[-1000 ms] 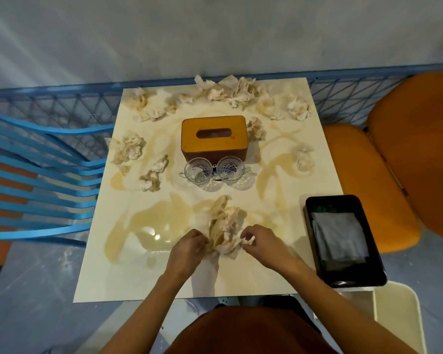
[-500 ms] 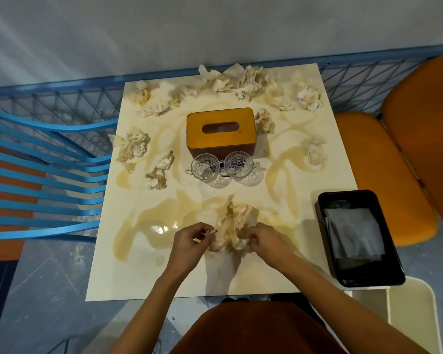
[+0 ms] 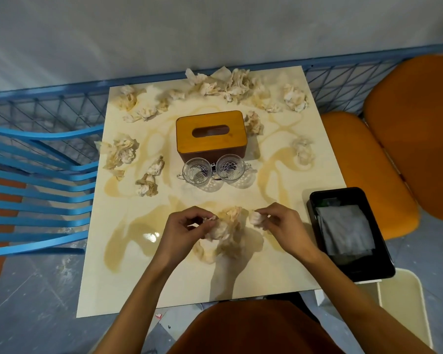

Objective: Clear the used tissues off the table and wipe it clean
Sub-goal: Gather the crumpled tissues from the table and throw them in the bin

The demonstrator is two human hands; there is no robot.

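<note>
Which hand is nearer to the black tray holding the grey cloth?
Right. The right hand, pinching a tissue piece, is close to the left rim of the black tray. The left hand, pinching the tissue wad, is further off, beyond that wad.

Wall (image 3: 215, 26): plain grey, behind the worktop's (image 3: 128, 277) far edge.
Mesh railing (image 3: 62, 108): blue metal, running along that far edge.
Slatted chair (image 3: 36, 180): blue, at the left edge.
Cushioned seats (image 3: 363, 169): two, orange, at the right edge.
Floor (image 3: 31, 297): grey, white-speckled.
Light: a bright reflection on the worktop's near-left part.
</note>
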